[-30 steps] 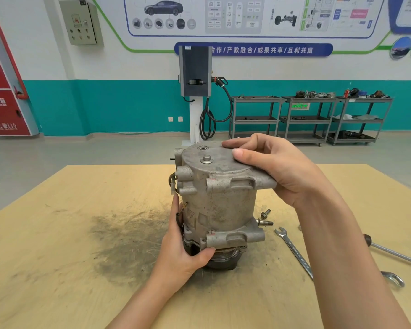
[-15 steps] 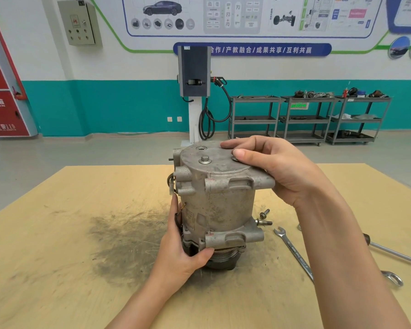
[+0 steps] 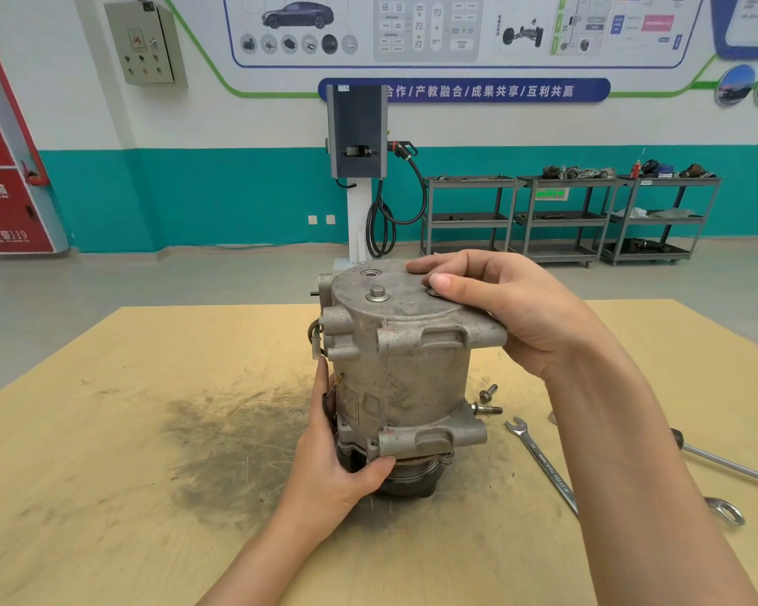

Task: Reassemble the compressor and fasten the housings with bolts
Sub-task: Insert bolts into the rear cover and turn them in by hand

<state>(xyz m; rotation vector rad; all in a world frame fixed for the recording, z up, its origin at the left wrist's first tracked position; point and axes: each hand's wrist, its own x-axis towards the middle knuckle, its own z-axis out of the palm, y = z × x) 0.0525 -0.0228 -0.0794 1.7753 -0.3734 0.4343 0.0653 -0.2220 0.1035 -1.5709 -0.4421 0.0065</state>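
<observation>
A grey metal compressor (image 3: 403, 378) stands upright on its pulley end in the middle of the wooden table (image 3: 128, 452). Its top housing cover (image 3: 394, 299) carries one bolt (image 3: 378, 294) near the centre. My right hand (image 3: 508, 308) grips the cover's right edge, thumb on top and fingers curled over the far rim. My left hand (image 3: 338, 465) holds the lower housing on its left side, thumb under the bottom lug. Two loose bolts (image 3: 487, 401) lie on the table just right of the body.
A combination wrench (image 3: 543, 468) lies to the right of the compressor, with a long chrome tool (image 3: 731, 468) beyond it. A dark grease smear (image 3: 233, 439) marks the table to the left. Shelving carts and a charger post stand far behind.
The compressor and both hands hold nearly the same pose; my right hand has shifted only slightly on the cover.
</observation>
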